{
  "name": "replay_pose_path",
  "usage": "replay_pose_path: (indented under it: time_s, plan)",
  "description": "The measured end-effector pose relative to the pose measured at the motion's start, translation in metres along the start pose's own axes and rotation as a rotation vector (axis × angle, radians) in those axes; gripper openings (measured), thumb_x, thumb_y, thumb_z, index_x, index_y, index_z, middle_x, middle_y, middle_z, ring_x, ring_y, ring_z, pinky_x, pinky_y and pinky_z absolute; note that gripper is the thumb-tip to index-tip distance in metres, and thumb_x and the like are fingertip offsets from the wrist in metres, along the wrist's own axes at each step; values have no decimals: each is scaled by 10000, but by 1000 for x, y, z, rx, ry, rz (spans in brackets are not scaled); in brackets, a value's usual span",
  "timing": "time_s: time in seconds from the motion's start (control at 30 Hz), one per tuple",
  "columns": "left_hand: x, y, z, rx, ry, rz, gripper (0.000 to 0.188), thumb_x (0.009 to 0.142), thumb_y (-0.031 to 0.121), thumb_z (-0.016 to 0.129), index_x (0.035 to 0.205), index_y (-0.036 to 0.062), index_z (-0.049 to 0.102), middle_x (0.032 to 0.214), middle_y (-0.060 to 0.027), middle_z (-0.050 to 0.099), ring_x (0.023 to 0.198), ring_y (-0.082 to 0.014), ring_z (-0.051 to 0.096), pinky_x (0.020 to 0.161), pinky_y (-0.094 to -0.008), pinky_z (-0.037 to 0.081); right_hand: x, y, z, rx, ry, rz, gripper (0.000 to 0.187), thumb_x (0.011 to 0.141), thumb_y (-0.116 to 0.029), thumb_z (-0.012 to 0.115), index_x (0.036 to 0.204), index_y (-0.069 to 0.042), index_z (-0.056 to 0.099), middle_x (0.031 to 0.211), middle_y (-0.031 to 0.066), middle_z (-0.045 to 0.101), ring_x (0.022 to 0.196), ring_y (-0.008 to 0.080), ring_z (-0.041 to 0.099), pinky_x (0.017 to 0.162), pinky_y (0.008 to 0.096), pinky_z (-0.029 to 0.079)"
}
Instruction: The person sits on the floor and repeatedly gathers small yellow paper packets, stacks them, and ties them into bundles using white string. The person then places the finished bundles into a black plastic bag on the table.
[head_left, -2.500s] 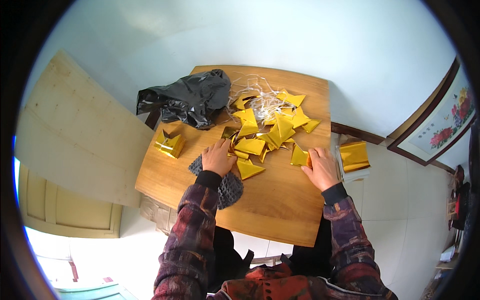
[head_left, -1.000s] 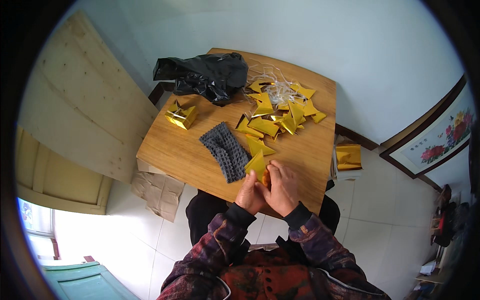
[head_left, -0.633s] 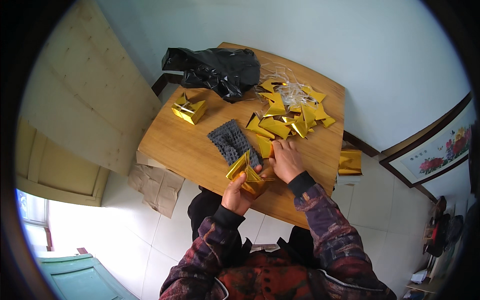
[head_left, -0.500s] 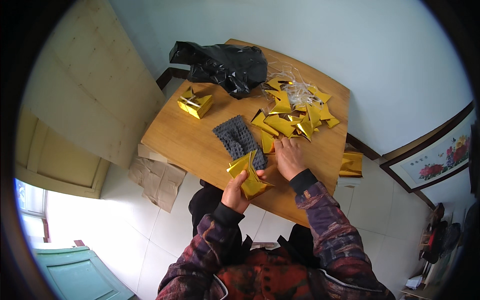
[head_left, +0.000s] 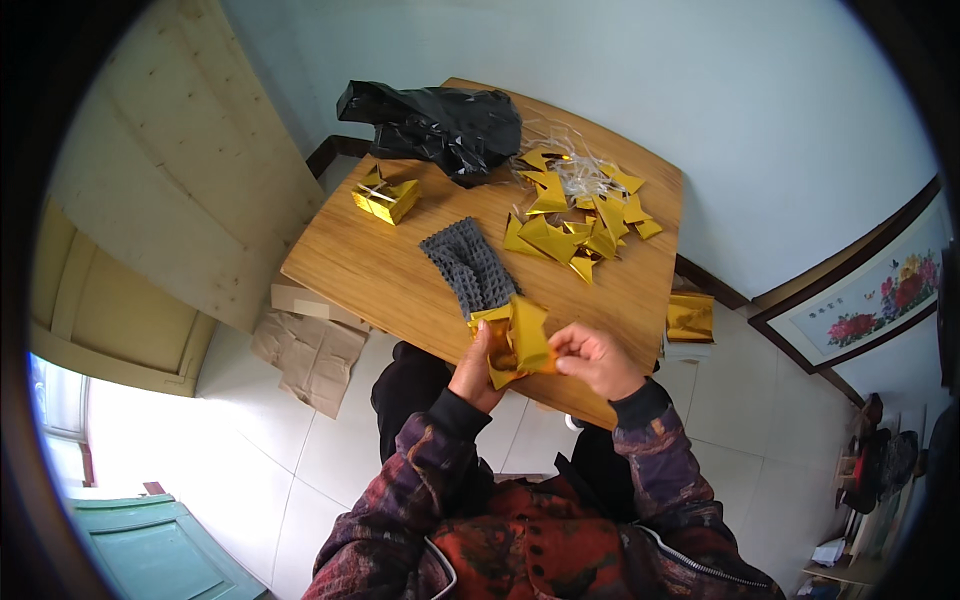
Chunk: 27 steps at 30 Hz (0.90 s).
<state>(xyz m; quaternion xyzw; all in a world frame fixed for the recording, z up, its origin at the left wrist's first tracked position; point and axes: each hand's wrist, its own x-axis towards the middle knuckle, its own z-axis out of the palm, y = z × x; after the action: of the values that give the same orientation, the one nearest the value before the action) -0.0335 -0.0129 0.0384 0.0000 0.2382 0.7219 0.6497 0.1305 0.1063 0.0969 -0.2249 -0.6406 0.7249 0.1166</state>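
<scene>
Folded gold foil paper is held up over the table's near edge, its flaps standing apart. On its left side my left hand is closed on it, thumb in front. My right hand pinches another gold foil piece against the right side; where one piece ends and the other begins is hard to tell. Just beyond lies a dark grey textured cloth, partly behind the gold paper. Farther off, a loose pile of folded gold pieces spreads over the table's right half.
On the wooden table are a black plastic bag, a tied gold bundle and tangled clear strips. Brown paper lies on the floor at left; a gold stack stands right of the table.
My right hand has drawn a gold piece from the pile's near edge back toward me, to the paper in my left hand. That paper has turned and its flaps have spread.
</scene>
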Motion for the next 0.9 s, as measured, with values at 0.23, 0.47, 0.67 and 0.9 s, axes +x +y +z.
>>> replay_pose_path:
  time_s: [0.23, 0.47, 0.67, 0.9]
  plan:
    - [-4, -2, -8, 121, -134, -47, 444, 958, 326, 519, 1297, 43, 472, 1153, -102, 605, 1059, -256, 599, 938, -414, 476, 2, -23, 30, -782, -2, -233, 132, 844, -75, 580, 962, -16, 579, 806, 122, 634, 724, 245, 633, 654, 341, 486]
    - [6, 13, -12, 20, -74, 72, 391, 905, 153, 586, 1246, -7, 484, 981, -119, 609, 1015, -301, 587, 941, -440, 461, 84, -19, -34, -1112, 371, -333, 364, 792, -92, 653, 1126, -16, 527, 1178, 160, 540, 1098, 375, 494, 928, 415, 421]
    - [8, 13, -13, 8, -74, 106, 378, 877, 173, 638, 1191, 11, 502, 922, -99, 571, 980, -284, 556, 933, -417, 442, 155, 1, -59, -1577, 400, -148, 544, 760, -204, 718, 1222, -32, 487, 1202, 147, 555, 1188, 336, 465, 1043, 447, 312]
    - [11, 11, -8, 22, -65, 135, 302, 934, 223, 592, 1168, 48, 516, 922, -55, 588, 949, -213, 582, 878, -370, 474, 107, -14, -37, -1269, 485, -361, 512, 736, -172, 730, 1174, -14, 517, 1071, 162, 600, 1067, 342, 533, 952, 453, 384]
